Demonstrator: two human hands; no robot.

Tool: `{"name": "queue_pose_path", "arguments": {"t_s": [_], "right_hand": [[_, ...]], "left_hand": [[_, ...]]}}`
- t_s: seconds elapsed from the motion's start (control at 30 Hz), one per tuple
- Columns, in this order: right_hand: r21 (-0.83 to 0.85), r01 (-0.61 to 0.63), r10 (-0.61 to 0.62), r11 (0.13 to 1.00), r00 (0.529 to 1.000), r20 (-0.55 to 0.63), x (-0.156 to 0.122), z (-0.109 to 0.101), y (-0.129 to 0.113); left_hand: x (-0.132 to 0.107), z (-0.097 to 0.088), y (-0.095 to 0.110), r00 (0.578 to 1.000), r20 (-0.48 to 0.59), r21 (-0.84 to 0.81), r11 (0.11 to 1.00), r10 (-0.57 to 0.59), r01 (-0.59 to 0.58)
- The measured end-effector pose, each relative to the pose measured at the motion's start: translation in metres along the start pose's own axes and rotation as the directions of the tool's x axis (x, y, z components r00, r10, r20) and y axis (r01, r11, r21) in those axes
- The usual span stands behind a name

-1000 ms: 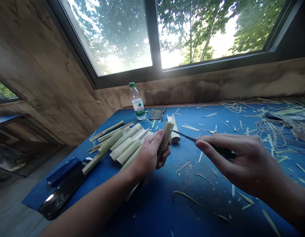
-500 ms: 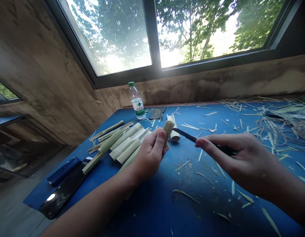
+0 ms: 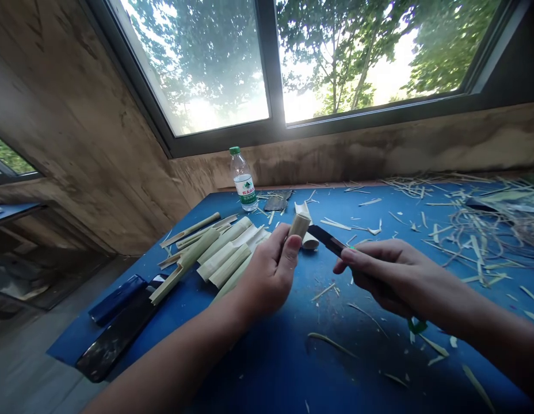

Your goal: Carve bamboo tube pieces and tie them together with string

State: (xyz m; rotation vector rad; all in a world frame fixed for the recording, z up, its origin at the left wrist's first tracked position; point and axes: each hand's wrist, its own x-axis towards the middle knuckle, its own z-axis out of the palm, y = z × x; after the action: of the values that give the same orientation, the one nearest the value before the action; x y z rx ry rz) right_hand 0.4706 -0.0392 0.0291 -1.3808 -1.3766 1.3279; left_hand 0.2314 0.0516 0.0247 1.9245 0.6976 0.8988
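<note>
My left hand (image 3: pixel 273 267) is wrapped round a short pale bamboo piece (image 3: pixel 300 225), its upper end standing out above the thumb. My right hand (image 3: pixel 392 273) grips a dark-bladed knife (image 3: pixel 325 238) by its handle, and a bit of green shows under the palm. The blade's tip lies close beside the bamboo's edge; whether it touches I cannot tell. Behind the held piece, a hollow half-round bamboo length (image 3: pixel 310 241) rests on the blue table (image 3: pixel 267 374). Left of my left hand lies a heap of split bamboo pieces (image 3: pixel 226 261).
A water bottle (image 3: pixel 245 183) with a green cap stands at the back, near a dark flat piece (image 3: pixel 278 201). A broad dark blade (image 3: pixel 114 336) and a blue object (image 3: pixel 117 300) lie at the left edge. Shavings (image 3: pixel 474 230) pile up on the right.
My right hand has turned the knife, so more of its blade face and the green bit show. The bamboo in my left hand sits slightly lower. The view has shifted a little.
</note>
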Motion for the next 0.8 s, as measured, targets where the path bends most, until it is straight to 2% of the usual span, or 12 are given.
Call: {"name": "queue_pose_path", "arguments": {"t_s": [0.03, 0.07, 0.13, 0.2, 0.23, 0.3, 0.37, 0.43, 0.5, 0.57, 0.67, 0.8], "right_hand": [[0.064, -0.039, 0.036, 0.997, 0.998, 0.044, 0.002, 0.001, 0.001], [0.054, -0.025, 0.023, 0.998, 0.999, 0.034, 0.003, 0.003, 0.003], [-0.153, 0.099, -0.115, 0.983, 0.989, -0.094, 0.002, 0.006, 0.004], [-0.412, 0.188, -0.288, 0.891, 0.938, -0.194, 0.0, 0.008, 0.004], [-0.484, 0.197, -0.334, 0.853, 0.918, -0.215, -0.001, 0.007, 0.004], [-0.485, 0.157, -0.299, 0.86, 0.926, -0.231, -0.001, 0.001, 0.003], [-0.364, 0.073, -0.178, 0.929, 0.948, -0.262, 0.001, -0.012, 0.004], [-0.252, 0.015, -0.104, 0.968, 0.932, -0.346, 0.003, -0.025, 0.005], [-0.259, 0.033, -0.154, 0.965, 0.873, -0.464, 0.004, -0.033, 0.006], [-0.354, 0.071, -0.255, 0.932, 0.823, -0.507, 0.002, -0.031, 0.004], [-0.465, 0.11, -0.332, 0.879, 0.839, -0.43, -0.001, -0.018, 0.001], [-0.501, 0.12, -0.35, 0.857, 0.849, -0.397, -0.003, -0.008, 0.0]], "left_hand": [[-0.001, 0.0, 0.0, 1.0, 0.001, 0.014, 1.0, 0.001, -0.001], [-0.001, 0.0, 0.0, 1.0, 0.003, 0.015, 1.0, -0.009, 0.009], [-0.002, 0.002, 0.0, 0.999, 0.007, -0.011, 0.999, -0.043, 0.043], [-0.002, 0.004, 0.0, 0.997, 0.019, -0.048, 0.996, -0.075, 0.076], [-0.001, 0.004, -0.001, 0.996, 0.026, -0.058, 0.994, -0.087, 0.088], [0.002, 0.004, -0.002, 0.995, 0.019, -0.082, 0.991, -0.1, 0.102], [0.007, 0.0, -0.003, 0.991, -0.032, -0.145, 0.982, -0.129, 0.123], [0.012, -0.006, -0.001, 0.981, -0.068, -0.267, 0.951, -0.181, 0.157], [0.015, -0.01, 0.002, 0.975, -0.006, -0.4, 0.895, -0.221, 0.2], [0.015, -0.013, 0.006, 0.969, 0.118, -0.482, 0.841, -0.217, 0.247], [0.01, -0.012, 0.009, 0.947, 0.245, -0.499, 0.81, -0.209, 0.308], [0.006, -0.007, 0.008, 0.933, 0.285, -0.458, 0.824, -0.219, 0.334]]}}
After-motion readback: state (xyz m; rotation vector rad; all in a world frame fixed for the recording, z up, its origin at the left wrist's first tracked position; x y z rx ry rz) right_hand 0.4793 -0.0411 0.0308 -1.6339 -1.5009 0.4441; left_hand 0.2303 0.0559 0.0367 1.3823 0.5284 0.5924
